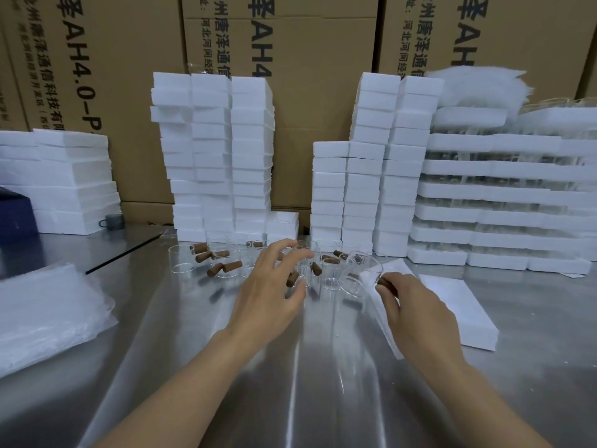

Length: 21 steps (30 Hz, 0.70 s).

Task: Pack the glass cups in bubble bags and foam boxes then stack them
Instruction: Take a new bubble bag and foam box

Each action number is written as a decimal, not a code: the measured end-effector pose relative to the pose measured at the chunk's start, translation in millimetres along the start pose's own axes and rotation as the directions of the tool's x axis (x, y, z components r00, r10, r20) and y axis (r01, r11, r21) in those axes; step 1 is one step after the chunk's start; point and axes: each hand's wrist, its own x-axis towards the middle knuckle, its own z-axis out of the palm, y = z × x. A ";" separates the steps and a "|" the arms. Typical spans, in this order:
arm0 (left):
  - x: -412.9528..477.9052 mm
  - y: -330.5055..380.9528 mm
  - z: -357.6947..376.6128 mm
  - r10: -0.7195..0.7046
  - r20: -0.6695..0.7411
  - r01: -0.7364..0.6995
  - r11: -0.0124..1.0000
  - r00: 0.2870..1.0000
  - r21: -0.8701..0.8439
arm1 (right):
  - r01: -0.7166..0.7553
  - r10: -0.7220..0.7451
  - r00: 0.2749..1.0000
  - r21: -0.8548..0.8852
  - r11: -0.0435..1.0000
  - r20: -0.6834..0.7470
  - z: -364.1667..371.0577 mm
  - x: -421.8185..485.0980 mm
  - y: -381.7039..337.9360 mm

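Head view:
- Left hand (274,286): fingers spread, above the standing glass cups (182,258).
- Right hand (416,308): pinches the tilted glass cup (360,276) by its brown handle (386,283).
- Foam box (462,315): just right of the right hand.
- Bubble bags (45,321): well left of the left hand.
- Foam box stacks (219,156): beyond both hands.

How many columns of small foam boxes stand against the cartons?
7. Three tall columns left of centre, one short stack at their right, three right of centre. More may be hidden behind.
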 end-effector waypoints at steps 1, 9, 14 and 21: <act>0.3 0.1 -2.1 0.000 -0.011 0.000 1.000 1.000 0.011 | -0.014 0.015 1.000 -0.010 1.000 0.020 0.2 0.6 0.8; 11.0 -58.8 -92.3 -0.298 -0.416 0.410 0.888 0.859 0.210 | -0.147 0.148 0.989 -0.077 0.986 -0.004 -4.9 5.2 19.5; -38.8 -124.5 -157.8 -0.690 -0.421 0.789 0.378 0.589 0.484 | -0.284 0.282 0.957 -0.018 0.959 -0.073 -12.5 12.5 45.3; -65.2 -151.6 -176.3 -0.852 -0.290 0.791 0.208 0.436 0.576 | -0.151 0.160 0.976 0.072 0.986 -0.148 -16.0 6.1 22.7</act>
